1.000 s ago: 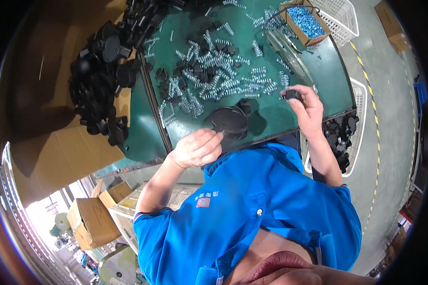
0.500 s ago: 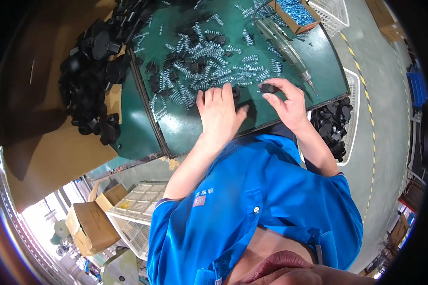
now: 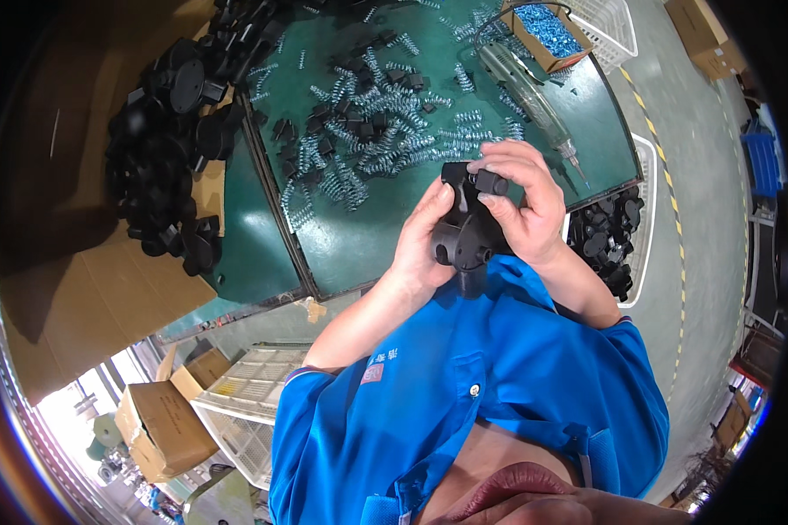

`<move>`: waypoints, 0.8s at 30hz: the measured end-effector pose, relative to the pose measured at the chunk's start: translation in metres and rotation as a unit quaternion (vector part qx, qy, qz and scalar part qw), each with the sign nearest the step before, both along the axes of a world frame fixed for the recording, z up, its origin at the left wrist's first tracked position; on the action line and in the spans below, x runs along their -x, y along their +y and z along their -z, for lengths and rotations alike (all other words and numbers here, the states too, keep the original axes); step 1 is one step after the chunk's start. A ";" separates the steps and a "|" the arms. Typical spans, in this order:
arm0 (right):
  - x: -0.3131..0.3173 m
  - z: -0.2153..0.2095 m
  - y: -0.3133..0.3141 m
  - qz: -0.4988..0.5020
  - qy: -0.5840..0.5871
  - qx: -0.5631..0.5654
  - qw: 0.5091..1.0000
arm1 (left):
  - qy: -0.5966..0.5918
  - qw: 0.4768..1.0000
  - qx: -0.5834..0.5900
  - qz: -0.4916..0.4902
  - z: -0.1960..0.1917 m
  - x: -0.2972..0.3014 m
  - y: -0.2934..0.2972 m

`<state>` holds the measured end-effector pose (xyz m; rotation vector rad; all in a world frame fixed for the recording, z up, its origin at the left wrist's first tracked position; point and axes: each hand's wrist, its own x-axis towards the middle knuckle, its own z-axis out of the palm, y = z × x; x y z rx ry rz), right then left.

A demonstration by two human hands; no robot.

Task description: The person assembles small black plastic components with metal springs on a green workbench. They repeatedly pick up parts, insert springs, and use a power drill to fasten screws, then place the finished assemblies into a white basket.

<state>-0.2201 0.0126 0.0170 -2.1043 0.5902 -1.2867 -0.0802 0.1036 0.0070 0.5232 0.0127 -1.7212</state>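
Springs on grn tbl, bskt beside, L hand w/ blk pt.

A green workbench, heaped coil springs, power screwdriver and striped floor tape mark a factory workshop.

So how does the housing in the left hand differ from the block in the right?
The housing is larger than the block. The housing is rounded with projections; the block is compact and squarish. The left hand grips the housing; the right hand pinches the block. Both are black.
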 end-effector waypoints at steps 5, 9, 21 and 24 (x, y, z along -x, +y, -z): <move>-0.005 -0.002 0.003 0.049 0.019 0.022 0.998 | -0.042 0.997 0.070 -0.017 0.011 -0.004 0.002; 0.006 -0.028 0.004 0.025 0.166 0.037 0.985 | -0.179 0.978 0.104 -0.031 0.020 -0.015 0.001; 0.016 0.006 0.000 0.006 0.077 -0.015 0.997 | -0.369 0.921 0.109 0.056 -0.008 -0.021 -0.012; 0.029 0.028 -0.020 -0.040 0.137 0.032 0.989 | -0.628 0.742 0.180 0.151 -0.008 -0.041 -0.029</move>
